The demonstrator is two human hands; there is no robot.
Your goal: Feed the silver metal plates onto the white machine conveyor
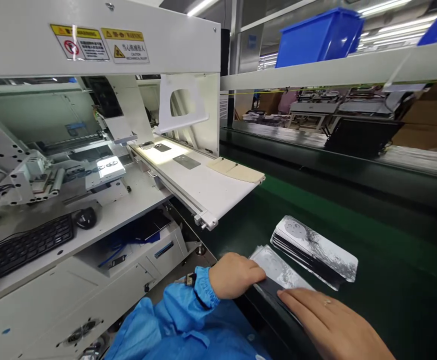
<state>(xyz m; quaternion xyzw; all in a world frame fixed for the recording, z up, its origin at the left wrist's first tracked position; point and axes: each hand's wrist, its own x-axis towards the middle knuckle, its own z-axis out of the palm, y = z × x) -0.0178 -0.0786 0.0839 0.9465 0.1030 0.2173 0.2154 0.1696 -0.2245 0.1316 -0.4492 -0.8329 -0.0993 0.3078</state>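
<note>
My left hand (pixel 235 275), in a blue sleeve, is curled against the left edge of a small stack of grey marbled phone cases (pixel 278 272) at the near edge of the green conveyor belt (pixel 372 250). Its fingers are closed on the stack's side. My right hand (pixel 331 322) lies flat, fingers stretched out, pressing on the stack's near right end. A second, taller stack of the same printed cases (pixel 316 250) rests on the belt just beyond, untouched.
A white printing machine (pixel 102 40) fills the left, its white output conveyor (pixel 203 185) carrying dark cases (pixel 186 161) toward the belt. A black keyboard (pixel 19 247) and mouse (pixel 85 217) sit on its shelf. Blue bins (pixel 316 35) stand on the overhead rack.
</note>
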